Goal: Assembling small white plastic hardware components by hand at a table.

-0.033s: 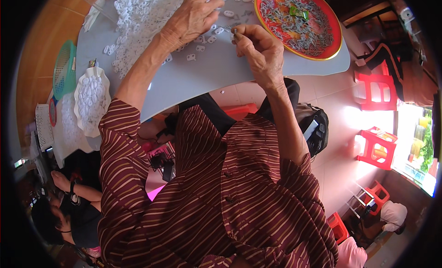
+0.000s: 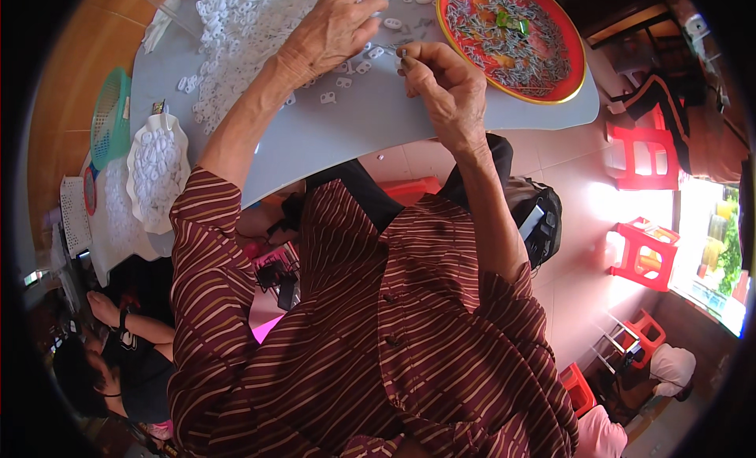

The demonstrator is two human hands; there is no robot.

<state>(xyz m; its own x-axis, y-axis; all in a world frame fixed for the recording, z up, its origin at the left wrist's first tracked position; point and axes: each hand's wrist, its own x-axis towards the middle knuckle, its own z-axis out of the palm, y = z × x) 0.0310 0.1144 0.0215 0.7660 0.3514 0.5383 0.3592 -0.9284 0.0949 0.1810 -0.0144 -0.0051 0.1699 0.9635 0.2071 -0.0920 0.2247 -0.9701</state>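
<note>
My left hand [image 2: 337, 26] is over the grey table with its fingers curled. Its fingertips are partly hidden, and I cannot make out what they hold. To its right, my right hand [image 2: 445, 84] pinches a small ribbed metal piece [image 2: 404, 55] between thumb and forefinger. A thin grey sliver lies between the two hands' fingertips. Small white plastic parts [image 2: 236, 60], each with holes, are heaped beside my left forearm, and several lie loose under the hands. Right of my right hand, a red round tray [image 2: 579, 68] with a yellow rim holds many small grey metal pieces and a green scrap.
A scalloped white dish [image 2: 183, 163] of white parts stands at the left, near a green mesh basket [image 2: 110, 119]. The grey table [image 2: 346, 131] has a curved front edge. Red stools [image 2: 646, 253] stand on the floor at right. A person [image 2: 142, 379] sits at lower left.
Both hands hold nearly the same place and pose. Only a slight shift of my left fingers shows.
</note>
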